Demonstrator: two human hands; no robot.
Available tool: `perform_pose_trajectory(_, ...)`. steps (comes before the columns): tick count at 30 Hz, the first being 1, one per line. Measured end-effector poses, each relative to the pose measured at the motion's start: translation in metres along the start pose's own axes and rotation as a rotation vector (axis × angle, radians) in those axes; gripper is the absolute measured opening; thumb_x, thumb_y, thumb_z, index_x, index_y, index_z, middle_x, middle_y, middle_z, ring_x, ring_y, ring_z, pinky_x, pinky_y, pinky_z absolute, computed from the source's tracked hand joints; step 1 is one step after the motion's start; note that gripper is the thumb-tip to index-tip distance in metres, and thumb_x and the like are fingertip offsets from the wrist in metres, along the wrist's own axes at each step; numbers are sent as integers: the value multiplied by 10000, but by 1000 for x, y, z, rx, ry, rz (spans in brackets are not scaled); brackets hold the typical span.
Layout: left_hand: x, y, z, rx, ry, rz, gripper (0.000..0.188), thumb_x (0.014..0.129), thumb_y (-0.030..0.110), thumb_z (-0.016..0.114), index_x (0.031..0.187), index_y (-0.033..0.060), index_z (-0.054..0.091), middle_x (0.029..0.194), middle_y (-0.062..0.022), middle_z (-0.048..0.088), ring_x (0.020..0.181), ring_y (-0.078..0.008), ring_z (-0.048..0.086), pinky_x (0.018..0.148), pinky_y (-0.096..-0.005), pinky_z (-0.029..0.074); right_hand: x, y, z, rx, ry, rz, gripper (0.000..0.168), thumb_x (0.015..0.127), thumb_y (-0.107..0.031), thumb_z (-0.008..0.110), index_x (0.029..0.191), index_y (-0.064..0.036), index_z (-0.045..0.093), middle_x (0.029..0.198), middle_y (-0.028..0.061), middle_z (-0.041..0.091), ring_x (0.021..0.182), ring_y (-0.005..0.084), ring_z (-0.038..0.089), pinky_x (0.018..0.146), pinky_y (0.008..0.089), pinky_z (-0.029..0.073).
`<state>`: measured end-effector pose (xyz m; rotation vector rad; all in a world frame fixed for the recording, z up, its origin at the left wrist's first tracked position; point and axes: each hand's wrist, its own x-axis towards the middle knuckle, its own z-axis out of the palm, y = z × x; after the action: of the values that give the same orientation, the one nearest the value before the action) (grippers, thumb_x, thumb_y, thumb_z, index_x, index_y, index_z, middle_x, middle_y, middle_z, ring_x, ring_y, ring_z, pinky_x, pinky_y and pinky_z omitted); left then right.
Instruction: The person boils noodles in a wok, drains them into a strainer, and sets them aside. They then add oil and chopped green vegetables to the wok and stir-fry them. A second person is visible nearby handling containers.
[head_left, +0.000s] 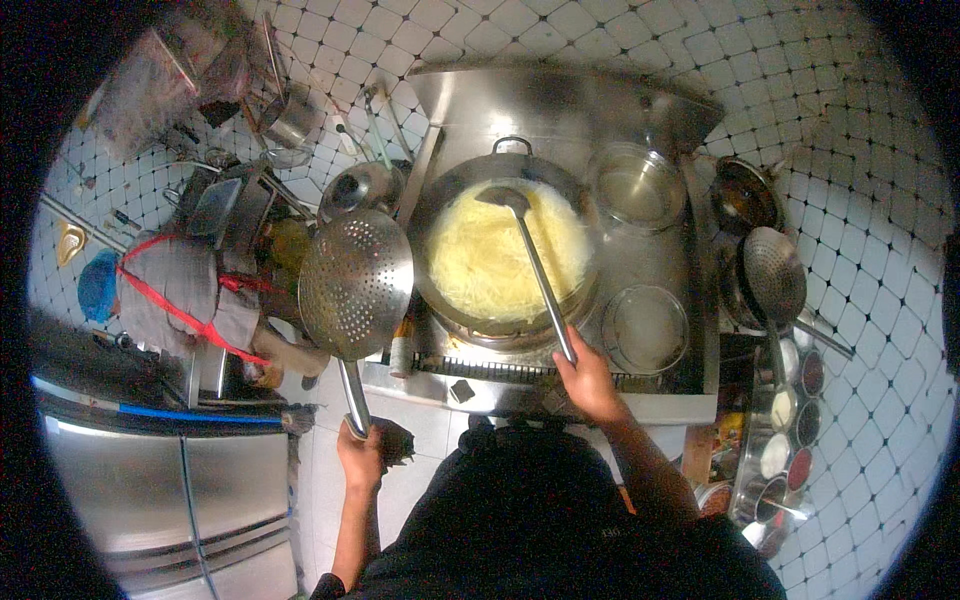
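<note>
Pale yellow shreds in cloudy liquid fill a large dark wok on the stove. My right hand grips the long metal handle of a wok ladle. The ladle's bowl rests over the far part of the yellow food. In my left hand is the handle of a perforated metal strainer. Its round head is raised to the left of the wok, in front of part of the stove's left edge. A dark cloth shows beside my left hand.
Two round vessels stand on the steel stove top, right of the wok. Another perforated strainer rests on a pot at the right, near several seasoning containers. A co-worker with red apron straps is at the left, above a steel refrigerator.
</note>
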<state>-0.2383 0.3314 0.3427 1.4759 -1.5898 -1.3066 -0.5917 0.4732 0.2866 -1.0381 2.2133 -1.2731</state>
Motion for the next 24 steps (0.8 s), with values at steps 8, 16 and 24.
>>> perform_pose_trajectory(8,3,-15,-6,11,-44,68,163,838,-55,564,962,16,487,805,-16,537,725,-109,505,682,-263,449,38,-14,-5,-228,-141,-1,534,869,-239,597,1345,-65,426,848,263,628,746,423,624,647,474,498)
perform_pose_trajectory(16,-10,-1,-5,45,-31,-38,153,839,-57,556,946,32,492,775,1,524,696,-89,497,650,-248,443,-56,8,-115,-392,-264,40,527,909,-252,552,1380,-75,396,1233,235,549,1052,396,575,881,440,464)
perform_pose_trajectory(24,-14,9,-14,78,-4,4,137,835,-15,595,937,27,514,788,-14,541,718,-100,506,666,-252,448,-56,-35,-180,-677,-340,82,524,886,-216,586,1346,-21,427,1107,231,612,964,363,615,821,436,489)
